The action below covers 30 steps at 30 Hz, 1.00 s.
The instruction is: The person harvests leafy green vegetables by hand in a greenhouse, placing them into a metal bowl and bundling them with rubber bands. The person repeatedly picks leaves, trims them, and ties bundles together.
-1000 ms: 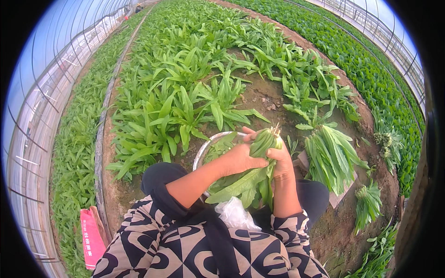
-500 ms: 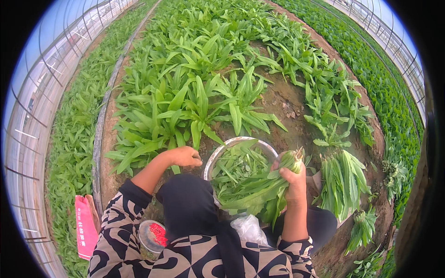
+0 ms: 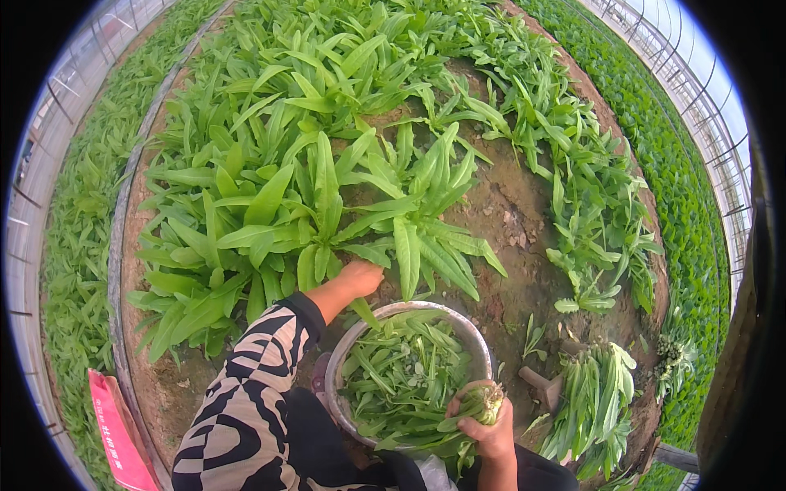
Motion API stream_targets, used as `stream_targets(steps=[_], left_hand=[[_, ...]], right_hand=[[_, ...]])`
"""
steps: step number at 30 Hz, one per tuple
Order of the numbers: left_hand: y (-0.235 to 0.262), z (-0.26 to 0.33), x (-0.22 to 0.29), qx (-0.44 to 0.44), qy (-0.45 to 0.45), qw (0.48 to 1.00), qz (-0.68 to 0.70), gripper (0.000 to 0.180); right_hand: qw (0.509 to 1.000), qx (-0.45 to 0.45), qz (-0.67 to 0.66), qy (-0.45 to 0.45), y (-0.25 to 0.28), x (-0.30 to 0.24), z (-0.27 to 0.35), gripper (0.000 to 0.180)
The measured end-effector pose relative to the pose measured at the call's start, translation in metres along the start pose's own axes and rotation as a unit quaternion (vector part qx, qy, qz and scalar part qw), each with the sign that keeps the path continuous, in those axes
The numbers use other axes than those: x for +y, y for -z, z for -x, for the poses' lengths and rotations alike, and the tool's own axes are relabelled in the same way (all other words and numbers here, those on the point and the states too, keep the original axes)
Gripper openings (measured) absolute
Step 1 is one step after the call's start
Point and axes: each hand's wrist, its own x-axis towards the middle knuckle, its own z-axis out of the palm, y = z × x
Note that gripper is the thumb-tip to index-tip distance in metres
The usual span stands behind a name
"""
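Note:
My right hand (image 3: 490,434) grips a bunch of leafy greens (image 3: 481,404) close to its cut stem ends, over the near right rim of a round metal basin (image 3: 331,378). The bunch's leaves hang down into the basin, among loose cut leaves (image 3: 401,368). Beyond the basin's far left rim, my left hand (image 3: 362,279) reaches low to the base of a growing leafy plant (image 3: 323,209). Its fingers look curled; leaves cover what they may hold. Another broad-leaved plant (image 3: 422,217) grows just right of that hand.
Cut greens lie in a pile (image 3: 596,401) at the right, beside a brown wooden piece (image 3: 540,386). A smaller heap (image 3: 673,360) is farther right. A pink bag (image 3: 119,434) stands at the lower left. Dense plants fill the bed ahead, bordered by a grey strip (image 3: 131,176).
My left hand has gone forward and right, down to the plant base. My right hand has come nearer with the bunch. The view has tilted, so the basin appears lower.

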Motion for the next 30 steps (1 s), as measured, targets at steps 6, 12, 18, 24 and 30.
stream_targets(steps=[6,12,18,24,30], left_hand=[[0.009,-0.016,-0.051,0.026,0.021,0.990,-0.139,0.035],[0.003,-0.020,-0.079,-0.163,0.086,0.831,-0.525,0.042],[0.032,-0.045,-0.054,-0.289,0.073,0.792,-0.532,0.043],[0.023,-0.053,-0.068,-0.306,0.144,0.845,-0.414,0.043],[0.007,-0.058,-0.086,-0.221,0.282,0.891,-0.280,0.036]], right_hand=[[0.998,-0.019,-0.017,-0.053,0.013,0.007,-0.017,0.044],[0.997,-0.007,0.008,-0.073,0.007,-0.002,-0.037,0.050],[0.996,-0.010,0.021,-0.088,0.009,-0.001,-0.041,0.049],[0.995,-0.017,0.013,-0.100,0.015,-0.001,-0.045,0.048],[0.994,-0.009,0.010,-0.104,0.017,-0.004,-0.043,0.049]])
